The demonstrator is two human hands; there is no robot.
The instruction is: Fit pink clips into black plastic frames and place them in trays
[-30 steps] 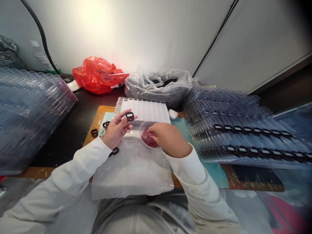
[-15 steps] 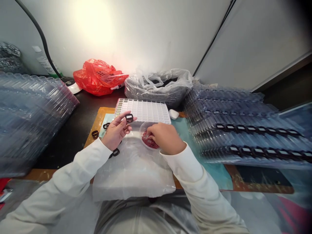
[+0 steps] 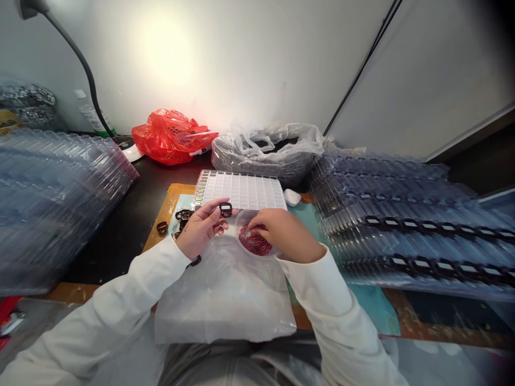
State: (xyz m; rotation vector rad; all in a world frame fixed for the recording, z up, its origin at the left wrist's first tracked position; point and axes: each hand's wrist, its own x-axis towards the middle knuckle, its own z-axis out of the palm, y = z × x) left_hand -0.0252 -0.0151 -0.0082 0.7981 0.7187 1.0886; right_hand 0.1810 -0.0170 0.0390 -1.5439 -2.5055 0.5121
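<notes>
Between the thumb and fingers of my left hand [image 3: 202,229] is a small dark frame-shaped piece [image 3: 226,209] with a pale window. My right hand [image 3: 284,231] reaches into a round clear tub [image 3: 238,247] of thin dark-red pieces [image 3: 255,242]. Its fingertips are bent together at the red pieces; whether they grip one is too small to tell. More dark pieces [image 3: 184,215] lie beside and partly behind my left hand, and a brown one [image 3: 162,229] sits farther left. Under both hands spreads a translucent plastic sheet [image 3: 225,305].
Behind the hands lies a white compartment tray [image 3: 241,188], with a small white case [image 3: 292,197] at its right. A red bag [image 3: 171,136] and a clear bag [image 3: 265,155] stand against the wall. Stacked clear packs rise at left [image 3: 52,203] and right [image 3: 402,214].
The view has shifted, so most things appear slightly lower and farther right. My right hand's fingers have moved a little within the tub, showing more red pieces. My left hand still holds the dark piece.
</notes>
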